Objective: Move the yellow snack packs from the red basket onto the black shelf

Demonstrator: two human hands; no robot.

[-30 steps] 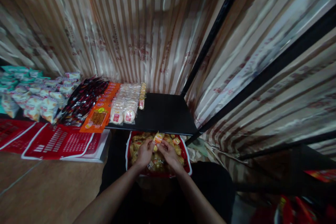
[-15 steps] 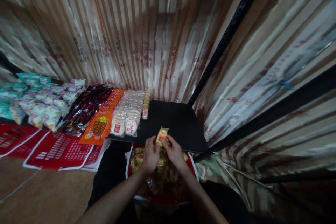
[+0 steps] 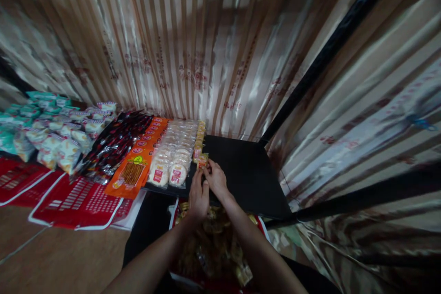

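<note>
Between the fingertips of my left hand [image 3: 199, 193] and my right hand [image 3: 216, 178] is a small yellow snack packet [image 3: 203, 161] with a red label. Both hands are closed on it, over the black shelf [image 3: 244, 165]. The packet is at the near end of a narrow row of similar yellow packets [image 3: 199, 135]; whether it touches the shelf I cannot tell. Just left of that row lie clear-wrapped round white crackers [image 3: 177, 172] in two columns. Under my forearms a red basket [image 3: 263, 229] with a white rim holds many more yellow packets [image 3: 213, 225].
Farther left on the shelf are orange snack bags [image 3: 129, 177], dark shiny packets [image 3: 117, 142], white bags [image 3: 67, 151] and teal bags [image 3: 37, 108]. Red baskets [image 3: 76, 202] stand below the shelf edge. A black post [image 3: 303, 69] rises at the right, before striped curtains [image 3: 193, 46].
Both hands have moved forward and slightly left with the yellow packet, from above the basket to the near end of the yellow row. The view has shifted a little.
</note>
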